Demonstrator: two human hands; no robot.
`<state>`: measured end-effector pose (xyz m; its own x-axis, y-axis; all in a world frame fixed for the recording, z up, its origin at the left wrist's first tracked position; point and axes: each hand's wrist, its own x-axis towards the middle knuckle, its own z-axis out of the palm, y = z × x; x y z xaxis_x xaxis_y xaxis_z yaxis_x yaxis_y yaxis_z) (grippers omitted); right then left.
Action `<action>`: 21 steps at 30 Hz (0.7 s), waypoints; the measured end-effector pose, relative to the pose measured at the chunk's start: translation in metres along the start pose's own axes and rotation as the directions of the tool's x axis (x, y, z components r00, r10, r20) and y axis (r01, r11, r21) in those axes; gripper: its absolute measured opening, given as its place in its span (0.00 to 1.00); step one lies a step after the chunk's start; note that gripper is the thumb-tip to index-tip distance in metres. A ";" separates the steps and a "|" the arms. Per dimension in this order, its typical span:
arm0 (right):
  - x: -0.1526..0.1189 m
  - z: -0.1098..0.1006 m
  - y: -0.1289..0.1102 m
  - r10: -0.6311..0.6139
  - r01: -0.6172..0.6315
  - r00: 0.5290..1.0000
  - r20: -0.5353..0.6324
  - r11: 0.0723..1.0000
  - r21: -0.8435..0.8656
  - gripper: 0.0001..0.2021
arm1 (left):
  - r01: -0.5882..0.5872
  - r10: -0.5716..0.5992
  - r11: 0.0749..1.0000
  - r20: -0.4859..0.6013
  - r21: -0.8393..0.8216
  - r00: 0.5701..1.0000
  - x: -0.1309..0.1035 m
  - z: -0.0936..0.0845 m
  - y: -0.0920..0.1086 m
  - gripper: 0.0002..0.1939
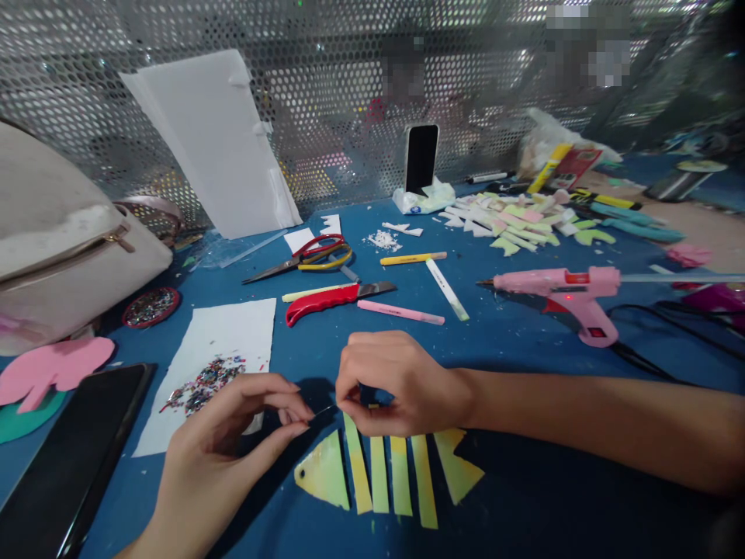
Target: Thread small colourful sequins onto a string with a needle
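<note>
Thin strand (324, 411) | left hand (213, 446): narrow pinch on it | right hand (401, 380): curled, pinching it too

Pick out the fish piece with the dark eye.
The leftmost one, the pointed head piece: its dark eye sits near the tip; the four strips and notched tail piece show none.

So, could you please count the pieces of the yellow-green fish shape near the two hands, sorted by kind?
Head piece with a dark eye: 1
Narrow body strips: 4
Notched tail piece: 1
Total: 6
</note>
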<state>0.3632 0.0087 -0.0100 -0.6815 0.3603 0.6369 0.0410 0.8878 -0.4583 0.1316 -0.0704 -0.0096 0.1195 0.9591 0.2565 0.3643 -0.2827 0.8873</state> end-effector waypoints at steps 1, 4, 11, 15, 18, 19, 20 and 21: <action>0.000 0.000 0.000 -0.001 0.001 1.000 -0.002 1.000 0.001 0.05 | 0.010 -0.010 1.000 -0.010 -0.005 1.000 0.000 0.000 0.000 0.09; 0.000 0.000 0.000 -0.001 0.001 1.000 -0.008 1.000 0.003 0.05 | 0.004 -0.004 1.000 0.003 -0.005 1.000 0.000 -0.001 0.000 0.10; -0.001 0.001 0.000 -0.001 0.001 1.000 0.001 1.000 -0.001 0.05 | -0.025 0.024 1.000 0.058 0.016 0.998 0.000 -0.003 -0.003 0.12; 0.000 0.000 0.000 -0.008 0.008 1.000 0.018 1.000 -0.008 0.05 | -0.021 0.020 1.000 0.058 0.023 0.998 0.000 -0.002 -0.002 0.11; 0.000 0.000 0.000 -0.016 0.016 1.000 0.025 1.000 -0.019 0.06 | -0.025 0.023 0.999 0.054 0.026 0.998 0.000 -0.002 -0.001 0.10; 0.000 0.000 0.000 -0.017 0.018 1.000 0.024 1.000 -0.020 0.05 | -0.024 0.022 0.999 0.050 0.025 0.998 0.001 -0.002 -0.001 0.10; 0.000 -0.001 0.000 -0.017 0.017 1.000 0.021 1.000 -0.020 0.05 | -0.024 0.022 0.999 0.046 0.025 0.999 0.001 -0.002 -0.001 0.10; 0.000 -0.001 0.001 -0.015 0.016 1.000 0.018 1.000 -0.021 0.05 | -0.021 0.020 0.999 0.043 0.025 0.999 0.001 -0.002 -0.001 0.10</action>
<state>0.3640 0.0093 -0.0100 -0.6954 0.3412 0.6324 0.0455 0.8992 -0.4352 0.1297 -0.0691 -0.0090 0.1666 0.9518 0.2577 0.3843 -0.3033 0.8720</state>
